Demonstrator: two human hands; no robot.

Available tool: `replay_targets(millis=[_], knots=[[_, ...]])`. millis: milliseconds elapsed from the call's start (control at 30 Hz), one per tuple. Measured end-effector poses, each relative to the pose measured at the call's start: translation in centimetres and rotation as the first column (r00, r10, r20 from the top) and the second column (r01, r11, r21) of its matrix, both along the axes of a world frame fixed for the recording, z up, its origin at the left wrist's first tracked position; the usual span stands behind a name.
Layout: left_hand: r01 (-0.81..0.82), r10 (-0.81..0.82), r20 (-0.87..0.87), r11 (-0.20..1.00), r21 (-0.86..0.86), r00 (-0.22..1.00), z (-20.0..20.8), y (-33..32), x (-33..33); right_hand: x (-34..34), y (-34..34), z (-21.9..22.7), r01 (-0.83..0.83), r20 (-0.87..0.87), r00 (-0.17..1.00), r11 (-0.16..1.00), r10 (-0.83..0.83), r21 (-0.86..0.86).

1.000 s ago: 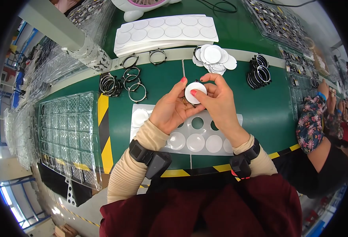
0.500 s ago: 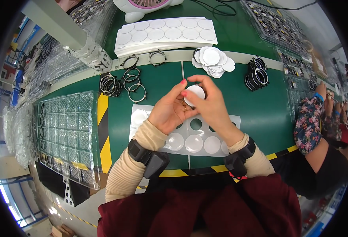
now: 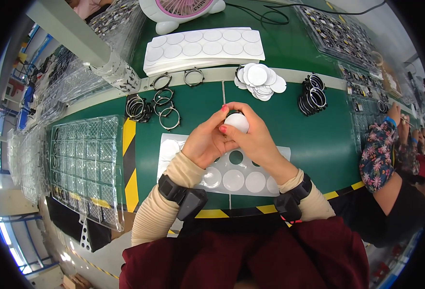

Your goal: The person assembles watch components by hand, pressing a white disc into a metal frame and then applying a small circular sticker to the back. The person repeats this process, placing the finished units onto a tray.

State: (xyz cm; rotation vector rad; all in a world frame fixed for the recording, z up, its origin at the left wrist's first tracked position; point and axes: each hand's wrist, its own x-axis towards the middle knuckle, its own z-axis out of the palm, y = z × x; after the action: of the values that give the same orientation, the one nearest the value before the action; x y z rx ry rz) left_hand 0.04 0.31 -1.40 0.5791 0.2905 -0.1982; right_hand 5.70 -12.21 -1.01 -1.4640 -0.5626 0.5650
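Observation:
A white round disc (image 3: 237,122), with a dark rim at its upper edge, is held between both hands above the table. My left hand (image 3: 204,142) grips it from the left, thumb and fingers at the edge. From the right, my right hand (image 3: 258,137) curls round it, its thumb pressed on the white face. How the lower fingers hold it is hidden. Beneath the hands lies a translucent sheet (image 3: 283,153) with white round stickers (image 3: 233,180) and some cut-out holes. Beyond the hands is a loose pile of white discs (image 3: 258,75).
Black-and-silver rings are bunched at left (image 3: 136,108) and right (image 3: 312,98); several single rings lie near the left bunch. Sticker sheets (image 3: 203,60) are stacked behind, before a fan (image 3: 183,6). A clear compartment tray (image 3: 85,159) stands left. A co-worker's sleeve (image 3: 377,154) is at right.
Both hands remain on the disc; they have shifted slightly down in the view, and the right fingers now curl further over its upper edge. The whole view has also shifted slightly.

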Motion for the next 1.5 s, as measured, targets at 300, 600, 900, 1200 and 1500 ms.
replay_targets(millis=[300,600,900,1200,1500], knots=[[0.027,-0.027,0.003,0.999,-0.019,1.000,0.0,-0.1,0.1,0.5,-0.4,0.0,0.046,-0.037,0.998,0.997,-0.044,0.062],[-0.014,0.012,0.036,0.998,0.066,0.999,0.1,-0.6,0.2,0.5,-0.2,-1.1,0.272,0.239,0.935,0.962,-0.261,-0.014],[-0.068,0.069,0.030,0.997,-0.020,0.997,-0.4,-0.2,0.5,0.0,-0.8,0.0,0.442,0.725,0.609,0.897,-0.321,0.026],[-0.029,0.028,0.049,1.000,0.008,0.998,-0.4,0.6,0.5,-0.2,-0.4,0.7,0.360,0.786,0.562,0.932,-0.259,0.050],[-0.090,0.091,-0.003,0.985,-0.150,0.996,-1.3,0.5,0.5,3.4,-1.0,3.3,0.517,0.458,0.721,0.844,-0.520,0.143]])
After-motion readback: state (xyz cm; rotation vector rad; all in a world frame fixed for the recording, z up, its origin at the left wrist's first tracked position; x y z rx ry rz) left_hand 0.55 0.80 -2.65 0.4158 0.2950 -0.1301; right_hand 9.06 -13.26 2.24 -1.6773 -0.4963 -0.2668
